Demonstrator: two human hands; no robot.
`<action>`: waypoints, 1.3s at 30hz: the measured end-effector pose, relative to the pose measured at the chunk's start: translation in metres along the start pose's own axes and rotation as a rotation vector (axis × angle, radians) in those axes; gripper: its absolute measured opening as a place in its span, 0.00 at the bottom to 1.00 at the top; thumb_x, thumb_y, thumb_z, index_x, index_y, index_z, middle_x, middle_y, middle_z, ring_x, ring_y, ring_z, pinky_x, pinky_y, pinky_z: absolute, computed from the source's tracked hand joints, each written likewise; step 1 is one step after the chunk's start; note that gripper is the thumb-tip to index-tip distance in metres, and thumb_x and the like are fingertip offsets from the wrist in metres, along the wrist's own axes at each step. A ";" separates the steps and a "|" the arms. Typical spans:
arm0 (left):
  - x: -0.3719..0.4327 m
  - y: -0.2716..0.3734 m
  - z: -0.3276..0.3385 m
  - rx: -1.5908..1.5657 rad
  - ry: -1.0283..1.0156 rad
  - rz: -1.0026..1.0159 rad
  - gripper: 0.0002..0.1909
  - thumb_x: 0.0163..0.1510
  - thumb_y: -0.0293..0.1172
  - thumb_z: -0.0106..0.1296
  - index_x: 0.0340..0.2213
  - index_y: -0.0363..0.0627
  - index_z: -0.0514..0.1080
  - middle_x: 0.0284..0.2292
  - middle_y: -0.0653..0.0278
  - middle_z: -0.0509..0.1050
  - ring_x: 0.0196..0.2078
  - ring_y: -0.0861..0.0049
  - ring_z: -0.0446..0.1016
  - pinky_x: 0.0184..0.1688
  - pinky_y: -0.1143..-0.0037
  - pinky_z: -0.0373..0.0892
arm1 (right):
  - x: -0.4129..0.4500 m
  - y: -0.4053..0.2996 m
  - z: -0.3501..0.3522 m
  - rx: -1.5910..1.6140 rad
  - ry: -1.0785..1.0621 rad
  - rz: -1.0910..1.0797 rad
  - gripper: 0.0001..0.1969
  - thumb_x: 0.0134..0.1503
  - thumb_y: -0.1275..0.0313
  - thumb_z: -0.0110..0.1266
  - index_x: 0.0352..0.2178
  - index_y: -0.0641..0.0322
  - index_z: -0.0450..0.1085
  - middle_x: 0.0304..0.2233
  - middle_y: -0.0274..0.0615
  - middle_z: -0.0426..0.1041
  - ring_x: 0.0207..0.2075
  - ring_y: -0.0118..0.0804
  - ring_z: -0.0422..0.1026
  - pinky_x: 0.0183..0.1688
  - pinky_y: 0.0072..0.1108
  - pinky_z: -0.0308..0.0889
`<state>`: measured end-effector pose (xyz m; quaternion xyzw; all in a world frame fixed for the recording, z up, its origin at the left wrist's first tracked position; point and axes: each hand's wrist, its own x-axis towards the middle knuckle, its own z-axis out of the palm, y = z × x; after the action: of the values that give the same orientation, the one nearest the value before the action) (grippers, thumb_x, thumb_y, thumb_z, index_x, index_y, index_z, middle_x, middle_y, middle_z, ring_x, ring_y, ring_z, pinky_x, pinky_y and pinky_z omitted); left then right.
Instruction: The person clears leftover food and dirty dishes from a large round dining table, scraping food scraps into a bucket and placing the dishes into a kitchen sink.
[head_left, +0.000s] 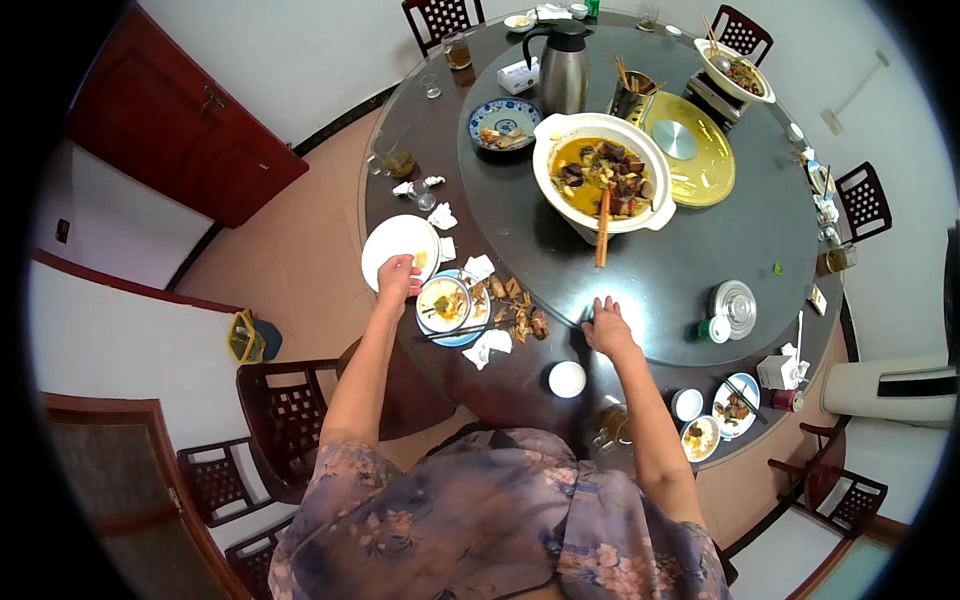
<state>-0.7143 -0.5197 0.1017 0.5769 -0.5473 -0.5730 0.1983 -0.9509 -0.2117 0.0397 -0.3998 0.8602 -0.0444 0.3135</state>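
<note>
My left hand (397, 280) is at the near edge of stacked white plates (391, 238), beside a bowl (444, 303) of leftover food. Its fingers are curled, and whether they grip anything is unclear. The bowl sits on a blue-rimmed plate (480, 319) with dark chopsticks (459, 332) across it. Bones and scraps (529, 321) lie to its right among crumpled tissues (487, 348). With fingers spread and nothing held, my right hand (610, 330) reaches over the near edge of the glass turntable (675, 292). A small white bowl (567, 379) stands below it.
A white casserole pot (546, 176) of meat stew, with wooden chopsticks (602, 232), stands on the turntable. Behind it are a steel thermos jug (564, 79) and a gold tray (712, 176). Glass mugs (613, 426) and dishes (700, 438) line the table's rim. A wooden chair (289, 420) stands at left.
</note>
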 end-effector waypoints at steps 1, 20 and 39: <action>0.000 0.001 0.003 -0.014 -0.050 0.012 0.12 0.54 0.34 0.42 0.36 0.40 0.66 0.23 0.63 0.69 0.19 0.82 0.67 0.18 0.83 0.66 | -0.001 0.002 0.000 -0.006 -0.011 0.021 0.33 0.49 0.63 0.49 0.53 0.67 0.47 0.55 0.61 0.45 0.56 0.58 0.49 0.54 0.35 0.53; 0.084 0.024 0.116 -0.294 -0.326 -0.108 0.17 0.55 0.29 0.38 0.45 0.35 0.53 0.36 0.49 0.65 0.34 0.61 0.71 0.36 0.68 0.72 | -0.022 0.069 0.018 -0.156 0.000 0.055 0.34 0.45 0.67 0.49 0.53 0.67 0.48 0.47 0.67 0.58 0.56 0.62 0.47 0.56 0.47 0.39; 0.192 0.051 0.185 -0.379 -0.434 -0.172 0.11 0.55 0.24 0.37 0.39 0.31 0.55 0.33 0.44 0.67 0.29 0.57 0.73 0.29 0.65 0.74 | -0.028 0.102 -0.013 0.048 0.052 0.223 0.37 0.40 0.70 0.52 0.55 0.47 0.49 0.57 0.61 0.37 0.57 0.66 0.37 0.51 0.48 0.53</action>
<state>-0.9461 -0.6273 0.0118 0.4377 -0.4093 -0.7896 0.1317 -1.0128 -0.1253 0.0309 -0.2928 0.9059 -0.0403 0.3033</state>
